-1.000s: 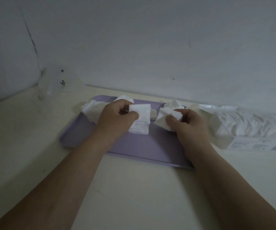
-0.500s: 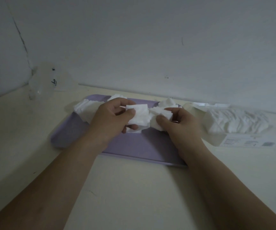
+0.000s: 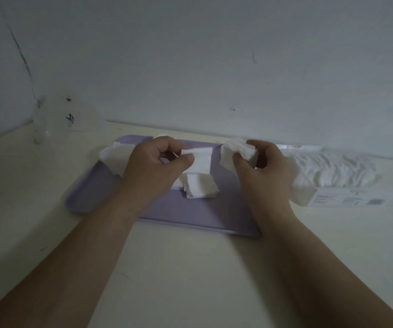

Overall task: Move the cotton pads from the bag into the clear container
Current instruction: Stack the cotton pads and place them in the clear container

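Note:
My left hand (image 3: 154, 165) pinches a white cotton pad (image 3: 199, 160) above the lilac tray (image 3: 205, 214). Just below it, a small stack of pads (image 3: 201, 190) lies on the tray. My right hand (image 3: 261, 171) grips a bunch of pads (image 3: 234, 152) over the tray's right part. More pads (image 3: 114, 157) are heaped at the tray's far left corner. The clear plastic bag (image 3: 332, 169), still packed with white pads, lies to the right against the wall. A clear container (image 3: 56, 117) stands at the far left in the corner.
The cream tabletop (image 3: 179, 268) meets a white wall at the back and a second wall at the left. A printed label (image 3: 347, 200) shows on the front of the bag.
My hands met at the middle half a second ago and have drawn apart again. A stack of pads now lies on the tray under my left hand.

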Demonstrator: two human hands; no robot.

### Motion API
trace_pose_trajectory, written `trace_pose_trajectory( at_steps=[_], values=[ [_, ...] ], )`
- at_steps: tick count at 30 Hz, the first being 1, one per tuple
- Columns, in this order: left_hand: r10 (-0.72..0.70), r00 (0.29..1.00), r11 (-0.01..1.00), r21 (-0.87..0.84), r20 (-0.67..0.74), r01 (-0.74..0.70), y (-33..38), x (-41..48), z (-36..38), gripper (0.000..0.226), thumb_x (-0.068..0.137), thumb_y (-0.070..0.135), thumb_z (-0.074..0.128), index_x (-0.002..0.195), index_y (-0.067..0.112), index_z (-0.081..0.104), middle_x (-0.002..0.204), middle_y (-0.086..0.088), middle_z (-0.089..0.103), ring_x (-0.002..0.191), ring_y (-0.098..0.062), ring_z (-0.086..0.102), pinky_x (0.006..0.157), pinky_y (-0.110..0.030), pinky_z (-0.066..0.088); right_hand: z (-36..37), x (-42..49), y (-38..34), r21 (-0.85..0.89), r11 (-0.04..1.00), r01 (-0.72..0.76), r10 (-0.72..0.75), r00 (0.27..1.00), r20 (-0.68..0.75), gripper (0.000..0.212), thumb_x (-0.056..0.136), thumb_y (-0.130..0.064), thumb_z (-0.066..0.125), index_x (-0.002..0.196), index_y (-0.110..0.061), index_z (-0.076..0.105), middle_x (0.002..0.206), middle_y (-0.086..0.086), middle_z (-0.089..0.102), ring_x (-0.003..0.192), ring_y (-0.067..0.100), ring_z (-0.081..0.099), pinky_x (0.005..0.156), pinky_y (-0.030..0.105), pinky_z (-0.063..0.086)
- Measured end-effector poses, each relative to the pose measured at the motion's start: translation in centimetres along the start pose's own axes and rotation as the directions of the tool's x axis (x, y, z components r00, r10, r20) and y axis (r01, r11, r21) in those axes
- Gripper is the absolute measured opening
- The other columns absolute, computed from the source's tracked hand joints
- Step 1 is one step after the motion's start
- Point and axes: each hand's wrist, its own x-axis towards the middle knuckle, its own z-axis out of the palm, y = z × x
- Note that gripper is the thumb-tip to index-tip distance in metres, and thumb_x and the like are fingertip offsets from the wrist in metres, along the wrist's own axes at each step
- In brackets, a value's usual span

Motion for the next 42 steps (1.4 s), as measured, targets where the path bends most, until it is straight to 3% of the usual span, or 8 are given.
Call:
trace_pose_trajectory(
  at_steps=[7,14,19,24,29,33,37,42],
  values=[
    [-0.029,0.978,0.97,-0.231,0.208,0.078,1.3,-1.0,0.7,0.02,0.091,0.0,0.072,0.085,0.019,0.072,0.072,-0.002,0.069,0.053,-0.008,0.054,0.049,-0.015,0.042,0.9,-0.4,-0.2,0.285,0.938,-0.196,0.107,0.948,0.299,0.037,0.079,-0.002,0.085,0.113,-0.011,0.076,0.099,0.009,0.081,0.098,0.032,0.078,0.09,0.056,0.063],
    [-0.036,0.989,0.986,-0.159,0.142,0.059,0.6,-0.8,0.9,0.007,0.091,0.006,0.076,0.097,0.008,0.073,0.082,0.0,0.078,0.064,-0.002,0.065,0.058,-0.014,0.049,1.3,-0.7,0.1,0.326,0.922,-0.208,0.1,0.943,0.318,0.024,0.077,-0.007,0.073,0.1,-0.014,0.079,0.099,0.019,0.079,0.103,0.046,0.074,0.092,0.067,0.058],
    [-0.008,0.992,0.994,-0.107,0.126,0.022,-0.1,-0.6,0.9,0.009,0.089,0.008,0.079,0.091,0.016,0.075,0.092,-0.009,0.08,0.085,-0.019,0.074,0.081,-0.037,0.06,1.3,-0.8,-0.5,0.359,0.905,-0.227,0.09,0.928,0.36,0.019,0.077,-0.009,0.071,0.087,-0.022,0.08,0.101,0.027,0.075,0.088,0.032,0.072,0.091,0.061,0.061],
    [0.028,0.991,0.999,-0.047,0.129,-0.022,0.0,-0.7,1.0,0.02,0.086,0.008,0.082,0.083,0.026,0.074,0.088,-0.011,0.077,0.079,-0.021,0.07,0.079,-0.046,0.061,1.0,-0.7,-0.6,0.363,0.886,-0.289,0.131,0.907,0.401,0.008,0.091,-0.014,0.072,0.091,-0.009,0.078,0.089,0.015,0.072,0.088,0.03,0.069,0.08,0.046,0.063],
    [0.004,1.0,0.999,0.053,0.001,-0.004,-0.1,-0.6,1.7,0.024,0.08,0.018,0.088,0.082,0.018,0.064,0.076,-0.009,0.071,0.066,-0.009,0.063,0.06,-0.025,0.055,1.0,-1.0,-0.6,0.284,0.925,-0.251,0.111,0.897,0.428,0.051,0.069,-0.032,0.09,0.113,-0.013,0.072,0.104,0.01,0.079,0.102,0.032,0.076,0.094,0.053,0.061],
    [0.045,0.999,0.925,0.378,-0.013,-0.037,-1.0,-0.2,1.3,0.025,0.086,0.033,0.081,0.076,0.021,0.062,0.061,0.006,0.061,0.054,-0.005,0.053,0.053,-0.022,0.04,1.0,-0.3,0.5,0.207,0.964,-0.169,0.117,0.963,0.243,0.043,0.074,-0.026,0.079,0.116,-0.019,0.073,0.107,0.006,0.079,0.103,0.028,0.076,0.095,0.056,0.06],
    [-0.031,0.997,0.674,0.738,0.076,-0.036,-0.8,-1.0,1.4,0.051,0.085,0.062,0.069,0.07,0.014,0.062,0.063,0.001,0.064,0.063,-0.012,0.058,0.063,-0.031,0.047,0.6,0.1,0.9,0.127,0.98,-0.152,0.137,0.984,0.114,0.038,0.086,-0.023,0.075,0.123,-0.019,0.07,0.106,-0.002,0.075,0.098,0.015,0.073,0.093,0.05,0.062],
    [-0.051,0.991,0.708,0.705,0.126,-0.053,-0.7,-0.9,2.0,0.041,0.08,0.055,0.078,0.073,0.023,0.052,0.075,0.008,0.063,0.075,-0.017,0.06,0.069,-0.035,0.051,0.9,0.2,1.6,0.293,0.891,-0.347,0.301,0.934,0.191,0.028,0.097,-0.009,0.068,0.123,-0.018,0.061,0.118,0.003,0.066,0.106,0.023,0.071,0.07,0.038,0.065]
  ],
)
